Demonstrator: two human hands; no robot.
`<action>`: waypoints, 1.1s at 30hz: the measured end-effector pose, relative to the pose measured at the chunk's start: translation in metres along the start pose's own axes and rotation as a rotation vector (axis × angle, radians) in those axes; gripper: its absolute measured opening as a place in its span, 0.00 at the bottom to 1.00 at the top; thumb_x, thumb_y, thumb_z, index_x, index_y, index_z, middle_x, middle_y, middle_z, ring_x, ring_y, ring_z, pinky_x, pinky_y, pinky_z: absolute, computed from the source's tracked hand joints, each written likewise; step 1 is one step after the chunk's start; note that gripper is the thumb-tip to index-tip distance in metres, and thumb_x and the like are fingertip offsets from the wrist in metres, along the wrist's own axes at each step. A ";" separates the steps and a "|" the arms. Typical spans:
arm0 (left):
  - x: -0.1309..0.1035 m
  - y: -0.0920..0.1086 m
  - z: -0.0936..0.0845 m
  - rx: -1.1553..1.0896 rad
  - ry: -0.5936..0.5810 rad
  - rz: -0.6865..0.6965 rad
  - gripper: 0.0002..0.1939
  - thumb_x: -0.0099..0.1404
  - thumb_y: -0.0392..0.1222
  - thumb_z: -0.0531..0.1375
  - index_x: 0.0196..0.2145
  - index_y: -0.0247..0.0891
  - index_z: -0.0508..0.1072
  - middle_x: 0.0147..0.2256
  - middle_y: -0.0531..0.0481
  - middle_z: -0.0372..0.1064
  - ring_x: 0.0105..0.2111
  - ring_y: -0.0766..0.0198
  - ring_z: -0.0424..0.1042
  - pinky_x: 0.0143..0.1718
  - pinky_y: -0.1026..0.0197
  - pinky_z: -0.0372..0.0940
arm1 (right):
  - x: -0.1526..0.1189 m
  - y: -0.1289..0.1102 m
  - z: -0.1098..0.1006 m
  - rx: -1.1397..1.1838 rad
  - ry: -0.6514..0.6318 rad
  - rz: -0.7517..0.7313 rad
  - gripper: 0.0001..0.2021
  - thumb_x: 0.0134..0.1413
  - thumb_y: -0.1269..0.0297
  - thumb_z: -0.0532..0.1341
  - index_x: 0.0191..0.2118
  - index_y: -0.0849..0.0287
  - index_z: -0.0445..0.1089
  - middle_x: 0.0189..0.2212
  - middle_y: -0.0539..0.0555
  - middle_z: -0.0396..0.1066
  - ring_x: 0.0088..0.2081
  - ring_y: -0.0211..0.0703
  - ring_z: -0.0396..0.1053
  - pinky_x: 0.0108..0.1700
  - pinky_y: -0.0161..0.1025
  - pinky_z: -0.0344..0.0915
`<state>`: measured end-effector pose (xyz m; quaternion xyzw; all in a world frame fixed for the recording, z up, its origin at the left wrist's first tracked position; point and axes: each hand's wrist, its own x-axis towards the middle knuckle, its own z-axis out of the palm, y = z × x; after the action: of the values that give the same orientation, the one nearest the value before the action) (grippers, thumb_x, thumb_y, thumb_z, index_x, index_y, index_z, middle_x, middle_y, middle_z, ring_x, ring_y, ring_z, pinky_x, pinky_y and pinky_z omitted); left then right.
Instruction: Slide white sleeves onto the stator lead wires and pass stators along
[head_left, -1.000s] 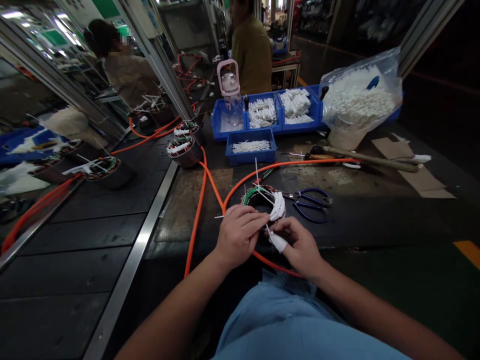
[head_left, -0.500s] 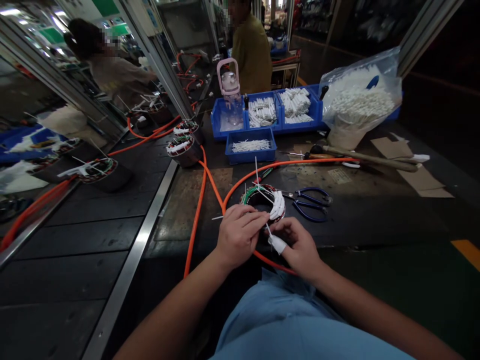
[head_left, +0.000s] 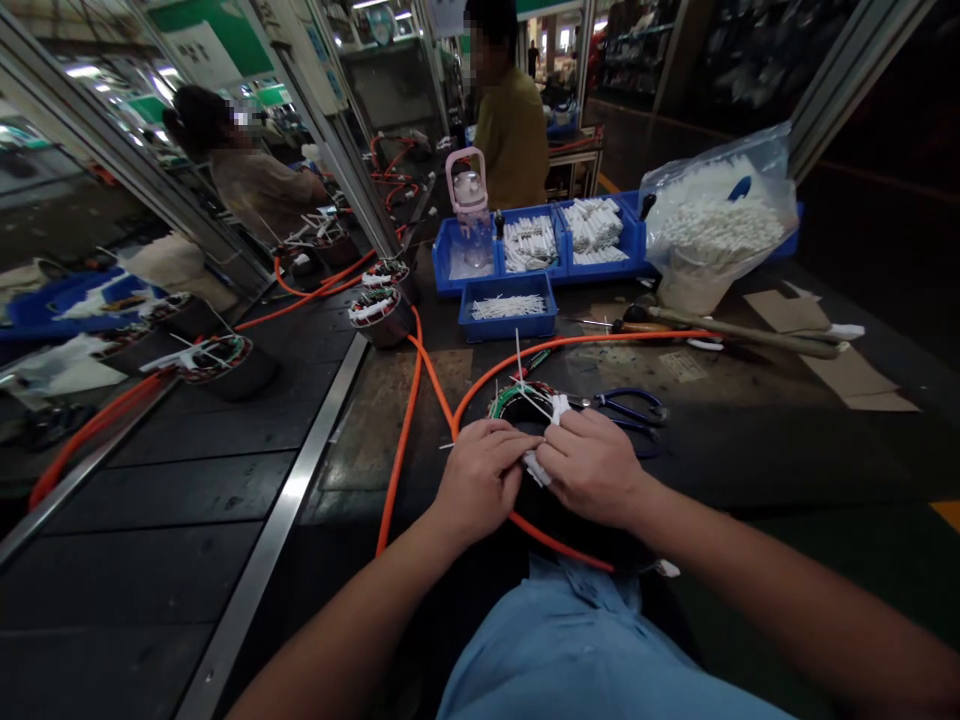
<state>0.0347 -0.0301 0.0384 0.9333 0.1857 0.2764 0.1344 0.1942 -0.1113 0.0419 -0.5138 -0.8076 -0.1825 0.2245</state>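
Note:
A ring-shaped motor stator (head_left: 496, 404) with green, red and white windings lies on the bench in front of me, its near side covered by my hands. White cable ties (head_left: 517, 352) stick out of it. My left hand (head_left: 480, 475) is closed at the near left of the ring, fingertips pressed together. My right hand (head_left: 598, 465) is closed over the near right side, its fingertips meeting those of the left. Crumpled white material (head_left: 536, 468) shows under the right fingers. What either hand pinches is hidden.
Blue-handled scissors (head_left: 634, 405) lie right of the stator. An orange hose (head_left: 401, 440) loops around it. Behind are a blue tray of ties (head_left: 508, 322), bins of white sleeves (head_left: 596, 275) and a plastic bag (head_left: 716, 215). More stators (head_left: 381, 318) stand left. Two people work beyond.
My right hand has moved up and turned over onto the stator's near edge, hiding the thin white strip that ran between my hands. The left hand has barely moved; the view has shifted slightly.

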 end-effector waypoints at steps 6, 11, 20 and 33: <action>0.002 0.000 -0.001 0.189 -0.148 -0.038 0.12 0.62 0.37 0.53 0.43 0.38 0.70 0.37 0.47 0.71 0.47 0.55 0.61 0.53 0.46 0.55 | 0.013 0.013 0.001 -0.020 0.134 -0.370 0.15 0.56 0.74 0.49 0.20 0.59 0.62 0.18 0.51 0.57 0.24 0.40 0.50 0.26 0.41 0.41; 0.001 -0.003 0.002 0.282 -0.161 0.044 0.07 0.62 0.37 0.53 0.36 0.35 0.70 0.34 0.47 0.69 0.44 0.56 0.63 0.51 0.50 0.58 | 0.034 0.034 0.000 -0.025 0.064 -0.123 0.12 0.55 0.67 0.52 0.21 0.60 0.63 0.20 0.53 0.59 0.28 0.42 0.52 0.29 0.41 0.43; 0.001 0.001 0.004 0.317 -0.084 0.006 0.10 0.60 0.36 0.53 0.40 0.34 0.69 0.42 0.45 0.69 0.48 0.54 0.61 0.54 0.47 0.54 | 0.022 0.016 0.004 0.092 -0.253 0.054 0.06 0.55 0.69 0.54 0.28 0.60 0.66 0.29 0.53 0.64 0.33 0.42 0.55 0.34 0.40 0.48; -0.002 0.004 0.003 0.160 -0.102 -0.033 0.08 0.60 0.36 0.54 0.38 0.36 0.69 0.38 0.46 0.69 0.43 0.56 0.64 0.53 0.47 0.54 | 0.060 0.024 0.017 0.036 -0.548 0.151 0.07 0.50 0.68 0.56 0.25 0.60 0.69 0.26 0.55 0.68 0.35 0.45 0.58 0.31 0.40 0.47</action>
<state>0.0359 -0.0349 0.0364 0.9508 0.2153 0.2106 0.0732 0.1908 -0.0480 0.0619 -0.5985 -0.8009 -0.0053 0.0200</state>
